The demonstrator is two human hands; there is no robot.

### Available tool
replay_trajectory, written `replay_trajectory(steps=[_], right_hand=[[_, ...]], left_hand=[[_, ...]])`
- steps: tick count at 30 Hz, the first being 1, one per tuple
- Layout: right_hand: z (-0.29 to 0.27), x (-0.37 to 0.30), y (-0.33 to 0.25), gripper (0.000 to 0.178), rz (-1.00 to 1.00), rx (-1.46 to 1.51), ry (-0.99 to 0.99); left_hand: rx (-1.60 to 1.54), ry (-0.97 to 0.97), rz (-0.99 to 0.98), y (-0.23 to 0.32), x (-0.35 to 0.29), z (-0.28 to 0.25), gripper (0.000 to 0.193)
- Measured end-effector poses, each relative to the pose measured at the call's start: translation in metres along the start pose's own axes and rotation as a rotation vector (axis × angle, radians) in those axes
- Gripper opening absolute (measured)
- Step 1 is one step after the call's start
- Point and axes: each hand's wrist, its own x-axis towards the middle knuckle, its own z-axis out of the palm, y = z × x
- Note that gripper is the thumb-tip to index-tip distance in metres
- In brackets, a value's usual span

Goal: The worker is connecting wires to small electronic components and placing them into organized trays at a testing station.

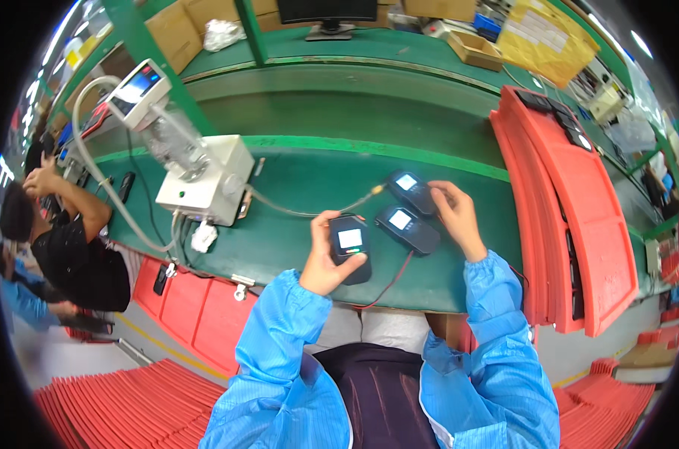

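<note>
My left hand (pixel 327 258) grips a black handheld device (pixel 350 238) with a lit white screen, its thumb lying across the lower front. To the right of it, a second black device (pixel 408 229) rests on the green bench with its screen lit and a thin red cord at its lower edge. Just beyond that is a third black device (pixel 414 192), also lit. My right hand (pixel 457 215) is closed round its right end. A clear tube (pixel 309 215) with a brass-coloured tip reaches this far device's left end.
A white machine (pixel 208 179) with a tilted display (pixel 139 91) and hoses stands at the left. Stacked red trays (pixel 571 209) rise at the right, black devices on top. A monitor (pixel 328 15) sits on the back shelf. Another person (pixel 74 239) is at far left.
</note>
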Motion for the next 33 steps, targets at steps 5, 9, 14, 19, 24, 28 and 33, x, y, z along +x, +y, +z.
replay_trajectory(steps=[5, 9, 14, 19, 24, 28, 33], right_hand=[[0.003, -0.016, -0.007, 0.023, 0.026, -0.042, -0.029], [0.011, -0.023, -0.008, 0.023, -0.035, -0.066, -0.011], [0.014, -0.024, -0.017, 0.023, -0.037, -0.054, 0.004], [0.007, -0.025, -0.024, 0.022, -0.022, -0.074, 0.025], [-0.003, -0.014, -0.001, 0.021, -0.077, -0.055, 0.057], [-0.004, 0.001, 0.008, 0.022, 0.016, -0.015, -0.001], [-0.017, 0.006, 0.023, 0.021, -0.016, -0.009, 0.019]], left_hand=[[0.042, -0.088, 0.016, 0.011, -0.013, -0.007, 0.087], [0.046, -0.115, -0.028, 0.022, -0.024, -0.014, 0.084], [-0.001, -0.075, -0.085, 0.025, -0.027, -0.013, 0.077], [-0.020, -0.037, -0.145, 0.028, -0.023, -0.005, 0.072], [0.029, -0.092, -0.145, 0.011, -0.014, 0.003, 0.071], [0.113, -0.029, -0.166, 0.014, 0.001, 0.012, 0.063], [1.025, -0.139, -0.312, 0.045, 0.016, 0.013, 0.050]])
